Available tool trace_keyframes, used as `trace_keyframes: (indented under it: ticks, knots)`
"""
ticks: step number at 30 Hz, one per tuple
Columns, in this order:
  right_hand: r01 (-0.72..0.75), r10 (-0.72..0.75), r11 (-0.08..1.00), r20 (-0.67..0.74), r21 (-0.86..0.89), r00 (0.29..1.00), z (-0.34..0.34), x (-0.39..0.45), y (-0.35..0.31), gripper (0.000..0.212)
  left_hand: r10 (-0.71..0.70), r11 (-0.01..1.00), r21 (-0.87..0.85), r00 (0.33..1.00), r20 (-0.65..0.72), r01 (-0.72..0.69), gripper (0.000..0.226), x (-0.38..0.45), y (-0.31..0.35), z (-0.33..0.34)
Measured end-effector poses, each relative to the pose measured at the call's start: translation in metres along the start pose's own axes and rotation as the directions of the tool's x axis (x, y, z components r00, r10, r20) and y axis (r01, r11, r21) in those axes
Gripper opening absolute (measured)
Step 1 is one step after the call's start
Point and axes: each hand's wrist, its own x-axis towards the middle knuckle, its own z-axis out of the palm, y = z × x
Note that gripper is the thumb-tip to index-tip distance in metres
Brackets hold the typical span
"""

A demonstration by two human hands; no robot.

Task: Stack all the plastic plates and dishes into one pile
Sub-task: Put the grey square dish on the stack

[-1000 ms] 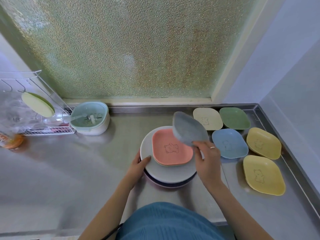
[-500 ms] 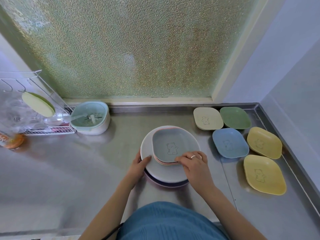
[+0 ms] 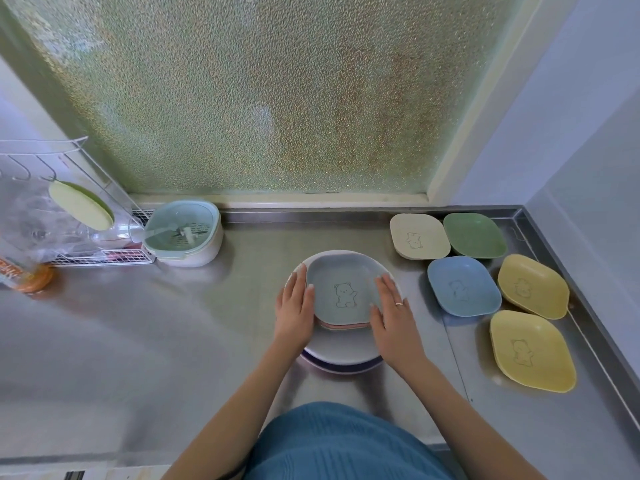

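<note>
1. Head view, the pile: a grey dish (image 3: pixel 341 289) with a bear drawing sits on top, nested over a pink dish (image 3: pixel 343 326) whose edge shows just beneath it. Both rest on a white plate (image 3: pixel 343 348), with a purple plate (image 3: pixel 341 368) under that. The pile stands near the middle of the steel table (image 3: pixel 138 341).

2. The left hand (image 3: pixel 294 310) lies along the left rim of the grey dish and the right hand (image 3: pixel 393 315) along its right rim. Both are flat with straight fingers, pressing inward rather than gripping. This looks like squaring the small dishes so they sit centred and level on the round plates.

3. Loose dishes wait to the right, well apart from the pile: a cream dish (image 3: pixel 419 236), a green dish (image 3: pixel 474 234), a blue dish (image 3: pixel 463 285), and two yellow dishes (image 3: pixel 532 285) (image 3: pixel 531 351). They lie close together, some rims nearly touching.

4. Edges and room: the raised rim (image 3: pixel 540 244) of the table hems the loose dishes in at the back and right. Bare steel lies between the pile and the blue dish. On the left, a lidded strainer bowl (image 3: pixel 183 233) and a wire rack (image 3: pixel 69 209) stand well away.
</note>
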Motion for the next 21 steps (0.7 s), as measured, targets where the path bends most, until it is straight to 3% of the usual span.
trace_keyframes:
  ticks: [5,9,12,14,17,21]
  knots:
    - [-0.031,0.034,0.996,-0.034,0.083,0.999,0.006,-0.001,0.000,0.052,0.031,0.999,0.033,1.000,0.002,-0.031,0.049,0.007,-0.008,0.001]
    - [-0.049,0.061,0.977,-0.049,0.205,0.997,0.005,-0.002,0.002,0.053,-0.010,0.994,-0.107,1.000,-0.016,0.008,0.048,0.002,-0.006,-0.001]
    - [-0.201,0.258,0.889,-0.086,0.411,0.962,0.005,-0.006,0.013,0.050,-0.184,0.949,-0.272,0.981,-0.060,0.162,0.051,-0.001,-0.008,-0.006]
    - [-0.344,0.412,0.810,-0.043,0.475,0.910,0.004,-0.009,0.025,0.049,-0.277,0.902,-0.346,0.961,-0.004,0.259,0.052,-0.002,-0.015,-0.007]
    - [-0.464,0.529,0.727,0.018,0.507,0.848,0.001,-0.011,0.042,0.048,-0.344,0.800,-0.484,0.932,0.116,0.355,0.050,-0.003,-0.022,-0.005]
    - [-0.530,0.594,0.724,-0.010,0.442,0.804,-0.012,-0.006,0.070,0.049,-0.352,0.747,-0.556,0.926,0.135,0.365,0.044,-0.006,-0.017,-0.002]
